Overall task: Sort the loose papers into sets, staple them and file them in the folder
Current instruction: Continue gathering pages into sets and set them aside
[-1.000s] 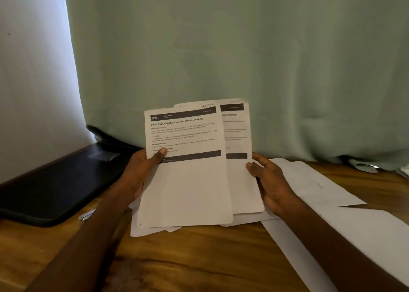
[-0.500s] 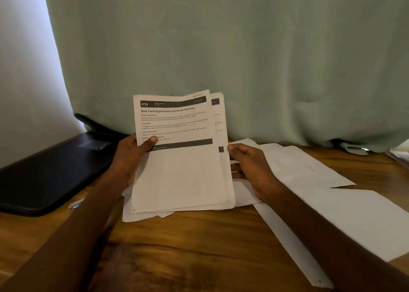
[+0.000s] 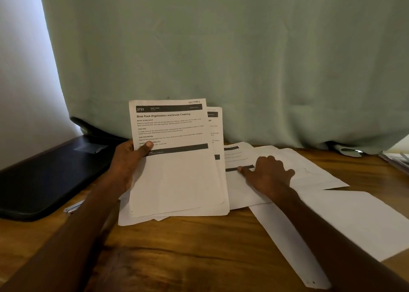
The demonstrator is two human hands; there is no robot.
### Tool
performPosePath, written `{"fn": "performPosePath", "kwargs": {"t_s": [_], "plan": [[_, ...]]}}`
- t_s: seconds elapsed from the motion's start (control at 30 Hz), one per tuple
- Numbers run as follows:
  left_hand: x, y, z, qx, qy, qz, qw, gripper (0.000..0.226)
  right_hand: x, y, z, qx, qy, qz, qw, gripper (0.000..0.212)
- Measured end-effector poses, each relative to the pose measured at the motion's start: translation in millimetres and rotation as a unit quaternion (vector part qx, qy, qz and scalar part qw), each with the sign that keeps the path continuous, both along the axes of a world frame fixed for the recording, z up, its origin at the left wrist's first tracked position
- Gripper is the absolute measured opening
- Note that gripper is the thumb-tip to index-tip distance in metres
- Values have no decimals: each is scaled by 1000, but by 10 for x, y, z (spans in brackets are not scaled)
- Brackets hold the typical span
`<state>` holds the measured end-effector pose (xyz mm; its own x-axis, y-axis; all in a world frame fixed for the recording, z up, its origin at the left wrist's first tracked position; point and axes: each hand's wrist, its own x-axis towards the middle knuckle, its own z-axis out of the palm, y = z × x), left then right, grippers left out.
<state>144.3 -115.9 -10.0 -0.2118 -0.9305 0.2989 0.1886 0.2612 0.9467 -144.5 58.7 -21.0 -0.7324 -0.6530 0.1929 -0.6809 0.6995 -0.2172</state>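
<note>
My left hand (image 3: 129, 161) grips a small set of printed sheets (image 3: 177, 172) by their left edge, thumb on the front page headed "Shoe Rack Organization and Insole Cleaning". The set stands tilted up over the wooden table (image 3: 199, 252). My right hand (image 3: 269, 173) rests on a printed sheet (image 3: 238, 158) lying flat on the table to the right of the held set, thumb stretched toward its dark bar. More loose white sheets (image 3: 309, 170) lie under and beyond that hand. A large blank sheet (image 3: 354, 221) lies under my right forearm.
A black flat case (image 3: 44, 181) lies along the table's left side, with a small metal object (image 3: 73, 207) beside it. A pale green curtain (image 3: 221, 59) hangs behind the table. More papers (image 3: 396, 161) sit at the far right edge.
My right hand has let go of the held set and moved right and down onto a sheet lying on the table. The left hand still holds the set upright.
</note>
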Motion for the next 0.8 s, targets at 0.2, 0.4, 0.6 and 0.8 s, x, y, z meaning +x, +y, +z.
{"fn": "performPosePath", "kwargs": {"t_s": [0.2, 0.4, 0.6, 0.8], "plan": [[10, -30, -22, -2, -6, 17, 1000, 21, -71, -10, 26, -141, -122, 8, 982, 39], [21, -54, -27, -12, 4, 30, 999, 24, -209, 36, 74, -379, -243, 55, 891, 13], [10, -40, -5, 6, 28, 33, 999, 25, -285, 39, 88, -430, -410, 82, 800, 17], [-50, -2, -9, 10, 29, 33, 999, 24, -250, 36, 65, -421, -464, 100, 773, 17]]}}
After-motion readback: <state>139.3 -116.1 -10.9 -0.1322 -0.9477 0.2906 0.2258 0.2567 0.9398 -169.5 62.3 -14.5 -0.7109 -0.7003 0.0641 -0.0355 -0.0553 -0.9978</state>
